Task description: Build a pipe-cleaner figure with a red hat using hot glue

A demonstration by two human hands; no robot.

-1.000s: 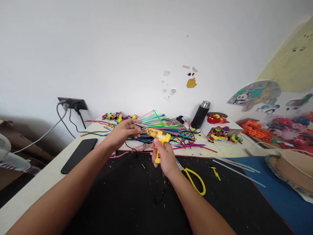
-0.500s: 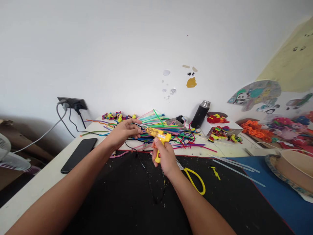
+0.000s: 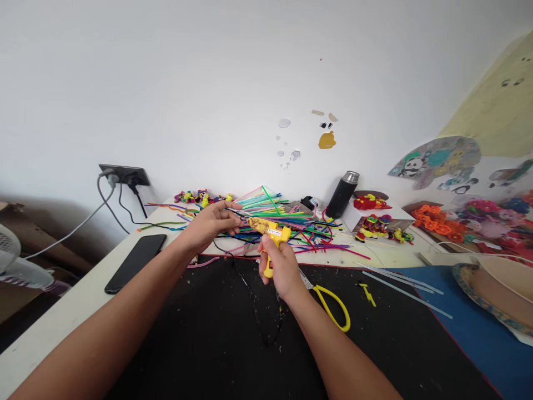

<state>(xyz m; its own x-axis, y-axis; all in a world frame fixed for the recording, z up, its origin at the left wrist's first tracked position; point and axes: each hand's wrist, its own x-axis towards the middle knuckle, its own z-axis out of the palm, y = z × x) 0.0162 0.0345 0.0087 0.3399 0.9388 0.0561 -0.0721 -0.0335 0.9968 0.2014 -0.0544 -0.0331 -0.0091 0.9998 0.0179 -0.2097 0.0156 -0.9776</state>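
Note:
My right hand (image 3: 280,265) is wrapped round the handle of a yellow glue gun (image 3: 270,232), whose nozzle points left. Close to that nozzle, my left hand (image 3: 216,223) has its fingers pinched together; whatever they hold is too small and dark to make out. The glue gun's dark cord (image 3: 255,311) loops down over the black mat (image 3: 200,344). Behind both hands lies a heap of coloured pipe cleaners (image 3: 270,214). Scissors with yellow handles (image 3: 333,305) rest on the mat just right of my right wrist.
On the left lies a black phone (image 3: 136,263). A black thermos (image 3: 342,194) leans at the back, beside a white box (image 3: 395,214) bearing small pipe-cleaner figures. Clear glue sticks (image 3: 408,293) and a small yellow-black piece (image 3: 368,295) lie to the right, near a round basket (image 3: 478,294).
Almost nothing differs. The view has shifted very slightly, while both hands and the glue gun keep the same position relative to each other.

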